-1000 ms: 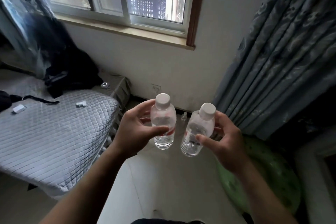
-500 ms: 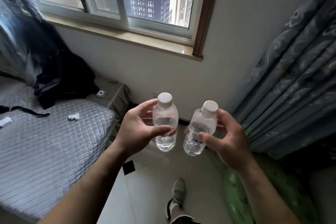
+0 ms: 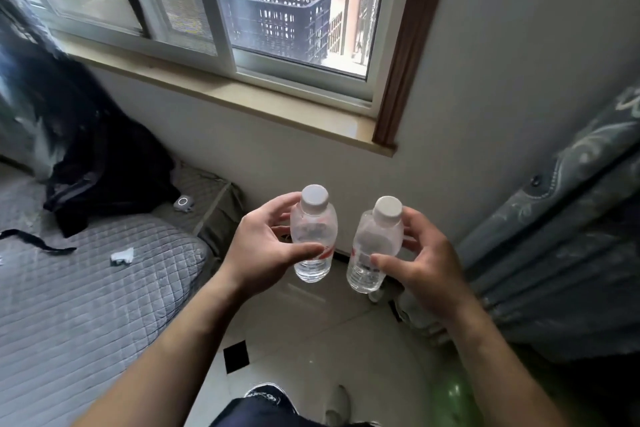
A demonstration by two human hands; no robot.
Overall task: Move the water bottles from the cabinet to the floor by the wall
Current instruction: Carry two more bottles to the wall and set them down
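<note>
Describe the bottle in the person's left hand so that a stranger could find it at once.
Start at the window; below its sill, two clear white-capped bottles are held side by side. The left hand grips the left bottle, the one nearer the grey mattress. It stands nearly upright, while the right bottle in the right hand tilts.

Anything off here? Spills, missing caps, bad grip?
Nothing stands out. The left hand grips the left bottle upright; the right hand grips the right bottle, leaning slightly. Both caps on. No water shows on the floor.
</note>
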